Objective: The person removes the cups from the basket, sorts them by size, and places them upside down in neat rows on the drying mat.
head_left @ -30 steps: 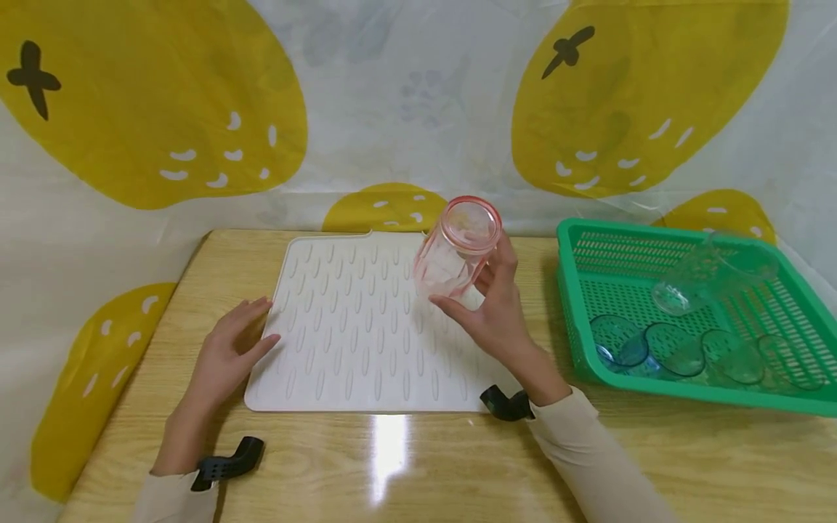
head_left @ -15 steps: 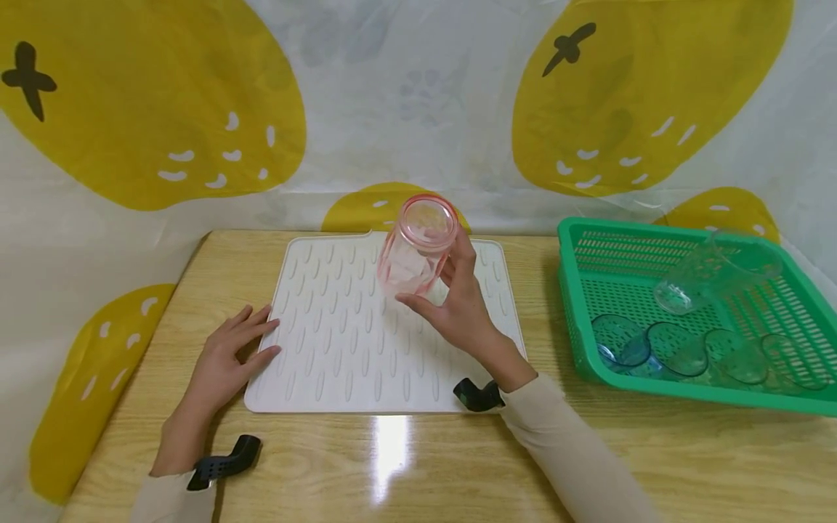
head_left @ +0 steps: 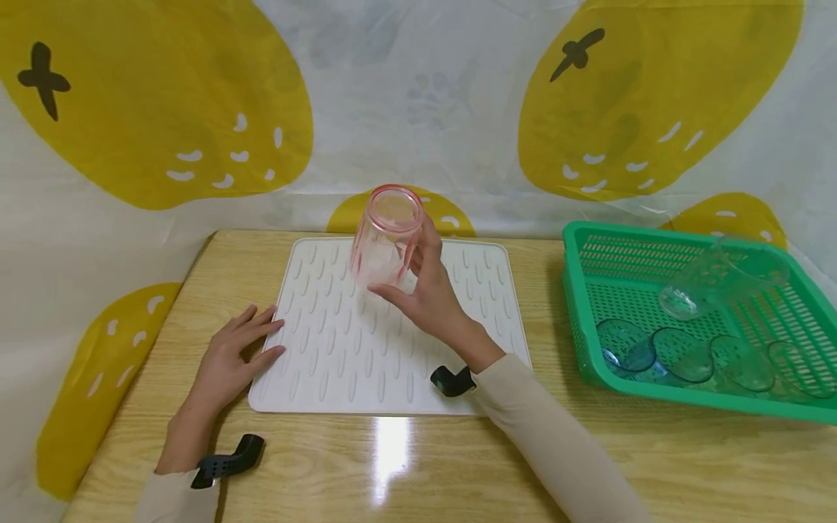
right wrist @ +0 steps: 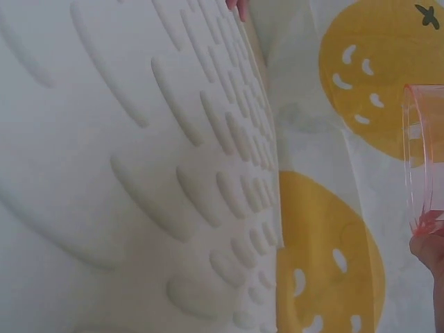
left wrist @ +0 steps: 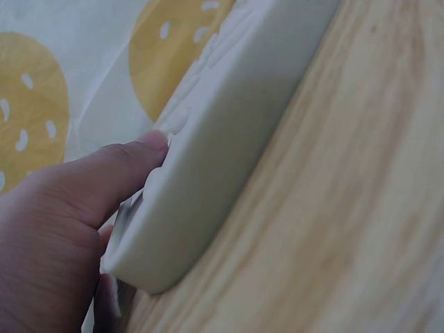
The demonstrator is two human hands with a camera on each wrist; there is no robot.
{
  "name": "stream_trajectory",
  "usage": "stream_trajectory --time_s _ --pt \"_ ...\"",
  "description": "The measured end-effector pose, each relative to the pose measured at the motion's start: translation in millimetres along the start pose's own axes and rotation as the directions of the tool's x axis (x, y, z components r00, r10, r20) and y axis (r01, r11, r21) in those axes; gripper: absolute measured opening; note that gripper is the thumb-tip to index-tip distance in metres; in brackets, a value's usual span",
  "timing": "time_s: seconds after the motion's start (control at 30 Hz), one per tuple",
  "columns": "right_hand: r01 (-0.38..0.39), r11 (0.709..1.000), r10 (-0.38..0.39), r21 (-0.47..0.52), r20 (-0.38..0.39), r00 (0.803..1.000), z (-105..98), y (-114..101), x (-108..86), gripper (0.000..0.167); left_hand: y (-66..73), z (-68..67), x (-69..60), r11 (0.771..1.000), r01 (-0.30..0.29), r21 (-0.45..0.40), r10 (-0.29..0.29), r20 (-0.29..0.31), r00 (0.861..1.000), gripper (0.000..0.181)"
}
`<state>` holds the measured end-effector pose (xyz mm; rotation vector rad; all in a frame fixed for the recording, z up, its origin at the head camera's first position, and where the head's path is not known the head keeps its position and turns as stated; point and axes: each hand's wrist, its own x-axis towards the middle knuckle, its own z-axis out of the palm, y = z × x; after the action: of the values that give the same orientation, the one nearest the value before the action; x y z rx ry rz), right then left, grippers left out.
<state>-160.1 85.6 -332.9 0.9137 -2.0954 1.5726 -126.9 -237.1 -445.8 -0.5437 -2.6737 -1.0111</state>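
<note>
"How many glasses do you count, with your mat (head_left: 366,349) as the clock's centre?"

"You have six: one pink glass (head_left: 381,250) at 12 o'clock, and five in your single basket (head_left: 575,290) at 3 o'clock. Those are one clear glass (head_left: 702,283) and four glasses in a row (head_left: 643,356) along the basket's 6 o'clock side."

"And what else?"

"One mat, two black wrist mounts (head_left: 230,463), and five yellow prints (head_left: 163,94) between your 8 and 3 o'clock."

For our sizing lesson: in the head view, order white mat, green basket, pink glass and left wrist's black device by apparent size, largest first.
White mat and green basket: too alike to rank
Pink glass
Black device
</note>
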Motion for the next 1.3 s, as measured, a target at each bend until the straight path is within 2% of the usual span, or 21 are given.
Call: stream_trajectory --time_s 0.17,0.43,0.67,0.97,1.3 --pt "-0.026 1.0 0.026 0.007 -0.005 1.0 13 8 5.5 0.107 -0.4 -0.4 -0.1 1.0 -0.001 0.004 0.001 -0.003 1.0 0.044" --pt "-0.063 0.998 0.063 -0.027 -0.001 0.998 38 53 13.1 0.116 -0.9 0.0 -0.7 1.0 -0.002 -0.007 0.002 -0.008 1.0 0.044" --pt "-0.077 0.994 0.078 -0.078 0.015 0.997 53 66 18.6 0.115 -1.9 0.7 -0.9 1.0 -0.005 -0.004 0.005 -0.013 1.0 0.043" --pt "-0.146 0.972 0.158 -0.184 0.053 0.986 64 81 21.8 0.113 -1.7 2.0 -0.4 1.0 -0.004 0.009 0.004 -0.019 1.0 0.042" --pt "-0.177 0.966 0.193 -0.189 0.069 0.979 73 91 31.9 0.111 1.1 1.4 0.4 1.0 0.012 -0.001 -0.012 -0.011 1.0 0.043"
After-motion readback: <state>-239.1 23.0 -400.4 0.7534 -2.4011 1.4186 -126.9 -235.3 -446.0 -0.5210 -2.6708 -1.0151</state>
